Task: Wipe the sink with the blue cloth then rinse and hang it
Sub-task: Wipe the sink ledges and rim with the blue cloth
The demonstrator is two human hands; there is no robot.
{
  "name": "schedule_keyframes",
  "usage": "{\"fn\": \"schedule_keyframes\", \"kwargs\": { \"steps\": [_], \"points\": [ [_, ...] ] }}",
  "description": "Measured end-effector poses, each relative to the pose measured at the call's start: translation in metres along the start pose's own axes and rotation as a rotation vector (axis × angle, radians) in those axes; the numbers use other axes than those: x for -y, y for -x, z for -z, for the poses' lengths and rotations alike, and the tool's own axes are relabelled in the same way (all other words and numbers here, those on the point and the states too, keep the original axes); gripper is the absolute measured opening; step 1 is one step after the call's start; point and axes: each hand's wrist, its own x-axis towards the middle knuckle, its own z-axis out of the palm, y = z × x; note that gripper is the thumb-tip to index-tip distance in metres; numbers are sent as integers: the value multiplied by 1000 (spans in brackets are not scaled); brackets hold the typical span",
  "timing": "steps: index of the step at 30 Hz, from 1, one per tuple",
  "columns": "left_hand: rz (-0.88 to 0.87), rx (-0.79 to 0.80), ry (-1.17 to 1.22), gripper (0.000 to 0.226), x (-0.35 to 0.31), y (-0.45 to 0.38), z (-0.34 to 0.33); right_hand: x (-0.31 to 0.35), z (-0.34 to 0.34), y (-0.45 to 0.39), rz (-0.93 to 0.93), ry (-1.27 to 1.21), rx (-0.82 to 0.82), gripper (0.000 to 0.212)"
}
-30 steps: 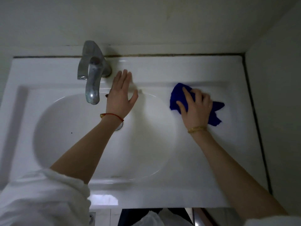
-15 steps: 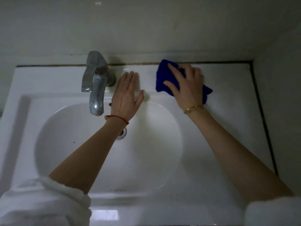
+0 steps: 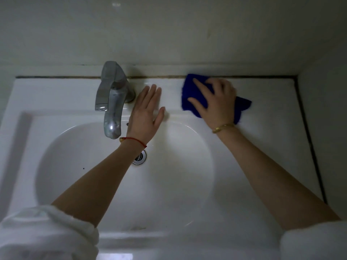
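The white sink (image 3: 262, 156) fills the view, with its oval basin in the middle. My right hand (image 3: 216, 104) presses the crumpled blue cloth (image 3: 189, 91) flat onto the back ledge, close to the wall seam, right of the tap. Part of the cloth sticks out to the right of my hand. My left hand (image 3: 146, 113) lies flat and open on the ledge just right of the tap, fingers together, holding nothing.
A chrome tap (image 3: 112, 102) stands at the back ledge and reaches over the basin. The metal drain (image 3: 140, 158) shows under my left wrist. A wall rises behind the sink and another closes the right side. White sleeves cover both upper arms.
My right hand has slid the cloth from the sink's right ledge up and left to the back ledge near the wall. My left hand has stayed beside the tap.
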Motion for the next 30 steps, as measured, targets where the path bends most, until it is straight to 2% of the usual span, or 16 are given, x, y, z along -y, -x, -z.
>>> {"fn": "schedule_keyframes", "kwargs": {
  "steps": [3,6,9,12,16,19,21,24,27,30],
  "points": [
    [1,13,-1,54,1,0,1,19,-5,-7,108,-24,29,53],
    [4,8,9,54,2,0,0,-8,1,-2,224,4,-3,53],
    [-4,1,28,54,3,0,0,-29,6,6,151,-78,-28,49],
    [-1,-1,30,54,2,-1,-1,-15,0,0,116,-154,-44,43],
    [-1,9,19,54,2,0,-1,24,-11,-15,228,-211,-33,38],
    [-11,9,15,54,3,0,0,6,-4,-13,302,-224,2,41],
    [-19,-4,26,53,4,-1,1,-24,6,-5,269,-205,-16,41],
    [-30,-13,41,52,4,-2,0,-58,15,7,51,-117,-65,42],
    [-30,-14,43,53,4,-2,0,-35,8,4,-82,-81,-87,43],
    [-24,-2,30,53,4,-1,-1,15,-6,-8,2,-111,-39,47]
  ]
}}
